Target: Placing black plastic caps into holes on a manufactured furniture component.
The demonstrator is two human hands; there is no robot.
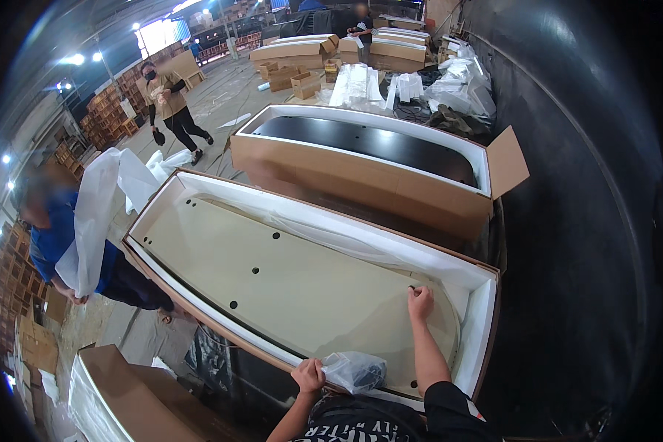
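- A dark wall covering (567, 221) runs along the right side.
- A long near carton (202, 314) stands open in front of the wearer, lined with white foam (481, 309).
- A beige panel (324, 280) lies flat inside that near carton, its rounded end toward the right; thin translucent wrap (295, 221) lies along its far edge.
- A second carton (361, 180) stands just beyond, an end flap folded out, with a black panel (376, 142) inside.
- A person in blue (55, 221) stands at the left, holding a translucent white sheet (96, 214).
- A person in a tan top (171, 96) is farther back.
- A crumpled clear plastic bag (353, 370) rests at the panel's near edge; its dark contents are indistinct.
- The left hand (309, 376) is curled closed at the bag's left end; whether it grips plastic or carton rim, I cannot tell.
- The right hand (421, 301) is over the panel's right part, fingertips drawn narrow at a small dark spot (411, 288); whether they pinch something, I cannot tell.
- Dark round marks (276, 236) dot the panel.
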